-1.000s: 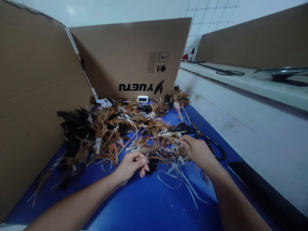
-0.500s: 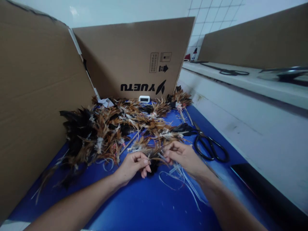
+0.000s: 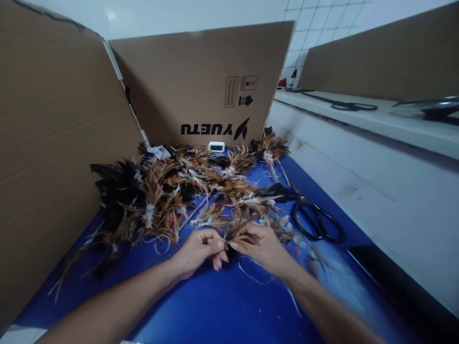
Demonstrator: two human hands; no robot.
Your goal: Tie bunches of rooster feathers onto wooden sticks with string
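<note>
My left hand (image 3: 204, 249) pinches the base of a small bunch of brown feathers (image 3: 237, 233) between thumb and fingers. My right hand (image 3: 263, 247) is closed against the same bunch, its fingertips almost meeting the left thumb. Below the right hand, a thin clear plastic strip (image 3: 255, 273) curls on the blue table; part of it is hidden by the hand and forearm. Just beyond both hands lie more loose brown and whitish feathers (image 3: 208, 216). Black-handled scissors (image 3: 317, 222) rest to the right of my right hand.
A large heap of brown and black feathers (image 3: 150, 196) covers the left and back of the blue table (image 3: 215, 306). Cardboard panels (image 3: 172, 86) stand left and behind. A small white digital display (image 3: 216, 147) sits at the back. At right lies a dark flat object (image 3: 390, 282).
My right hand has moved left and slightly down, bringing its fingertips to the base of the feathers by the left hand. The clear strip has shifted. The left hand stays nearly in place.
</note>
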